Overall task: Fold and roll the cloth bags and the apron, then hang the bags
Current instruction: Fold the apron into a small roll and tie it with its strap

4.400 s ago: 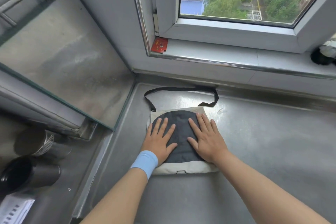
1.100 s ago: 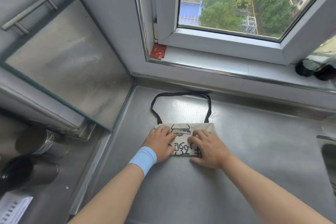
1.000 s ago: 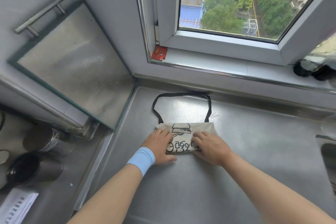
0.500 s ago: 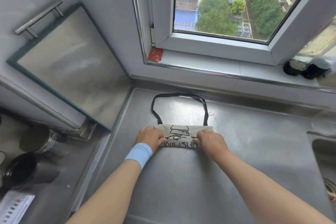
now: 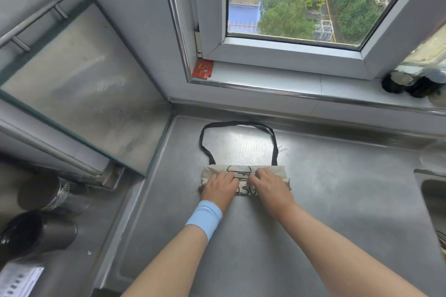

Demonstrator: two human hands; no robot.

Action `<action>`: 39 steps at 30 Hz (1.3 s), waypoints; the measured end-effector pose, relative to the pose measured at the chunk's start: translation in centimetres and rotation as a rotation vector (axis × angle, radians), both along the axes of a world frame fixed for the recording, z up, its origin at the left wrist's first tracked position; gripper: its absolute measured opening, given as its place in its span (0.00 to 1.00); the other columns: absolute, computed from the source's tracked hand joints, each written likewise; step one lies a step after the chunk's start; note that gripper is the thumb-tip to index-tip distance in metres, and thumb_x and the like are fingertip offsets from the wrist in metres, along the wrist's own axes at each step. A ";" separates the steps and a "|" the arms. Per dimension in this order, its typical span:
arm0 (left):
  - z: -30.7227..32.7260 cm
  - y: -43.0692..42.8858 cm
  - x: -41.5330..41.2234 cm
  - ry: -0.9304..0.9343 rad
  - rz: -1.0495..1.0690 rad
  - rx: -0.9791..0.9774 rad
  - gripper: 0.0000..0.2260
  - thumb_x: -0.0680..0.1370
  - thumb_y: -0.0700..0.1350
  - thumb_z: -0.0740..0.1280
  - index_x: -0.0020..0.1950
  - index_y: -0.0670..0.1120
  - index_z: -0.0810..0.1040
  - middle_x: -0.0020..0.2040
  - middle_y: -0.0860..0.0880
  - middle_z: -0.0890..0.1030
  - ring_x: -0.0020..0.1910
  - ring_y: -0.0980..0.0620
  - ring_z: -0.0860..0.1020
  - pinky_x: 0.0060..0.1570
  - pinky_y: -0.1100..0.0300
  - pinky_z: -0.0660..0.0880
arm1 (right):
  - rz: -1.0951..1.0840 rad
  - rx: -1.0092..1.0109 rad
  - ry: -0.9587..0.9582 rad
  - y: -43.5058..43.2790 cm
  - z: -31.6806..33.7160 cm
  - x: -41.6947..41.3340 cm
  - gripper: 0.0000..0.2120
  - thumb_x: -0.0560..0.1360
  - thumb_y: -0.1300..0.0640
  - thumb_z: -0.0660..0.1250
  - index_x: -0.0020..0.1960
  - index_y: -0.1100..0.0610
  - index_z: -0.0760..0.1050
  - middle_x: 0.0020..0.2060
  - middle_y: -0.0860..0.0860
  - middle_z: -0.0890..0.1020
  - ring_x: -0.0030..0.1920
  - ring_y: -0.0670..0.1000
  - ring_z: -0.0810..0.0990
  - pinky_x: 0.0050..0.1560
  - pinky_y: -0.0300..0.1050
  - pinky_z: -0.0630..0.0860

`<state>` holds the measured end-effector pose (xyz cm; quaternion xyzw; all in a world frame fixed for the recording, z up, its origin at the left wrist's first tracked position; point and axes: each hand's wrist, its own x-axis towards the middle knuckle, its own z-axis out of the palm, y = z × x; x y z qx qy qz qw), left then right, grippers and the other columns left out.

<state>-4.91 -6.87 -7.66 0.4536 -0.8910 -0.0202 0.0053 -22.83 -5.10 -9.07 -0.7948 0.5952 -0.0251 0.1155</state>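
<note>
1. Cloth bag (image 5: 244, 176), beige w/ black print, lies part-rolled on steel surface (image 5: 337, 200) below window (image 5: 289, 7); strap (image 5: 237, 123) loops out on the far side.
2. Left hand (image 5: 218, 188) & right hand (image 5: 270, 187) sit on the roll, fingers (image 5: 228, 176) curled, pinching its front fold.
3. Step: rolling, prob. midway; next needs even turns toward strap.
4. Print partly covered; apron, other bags not in view.

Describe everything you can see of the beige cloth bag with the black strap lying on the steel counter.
The beige cloth bag looks like thin canvas, printed in black with a line drawing and letters. It lies on the brushed steel counter below the window, rolled into a narrow band. Its thin black strap lies looped towards the wall. The left hand and right hand grip the roll side by side, fingers curled over it.
</note>
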 end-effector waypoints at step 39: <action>-1.2 -5.6 2.2 0.066 0.362 0.251 0.09 0.80 0.53 0.59 0.58 0.55 0.75 0.61 0.51 0.69 0.58 0.48 0.69 0.52 0.56 0.68 | -0.079 -0.075 0.265 -4.0 -0.3 -4.2 0.13 0.82 0.49 0.53 0.52 0.54 0.74 0.46 0.53 0.78 0.46 0.57 0.74 0.47 0.51 0.68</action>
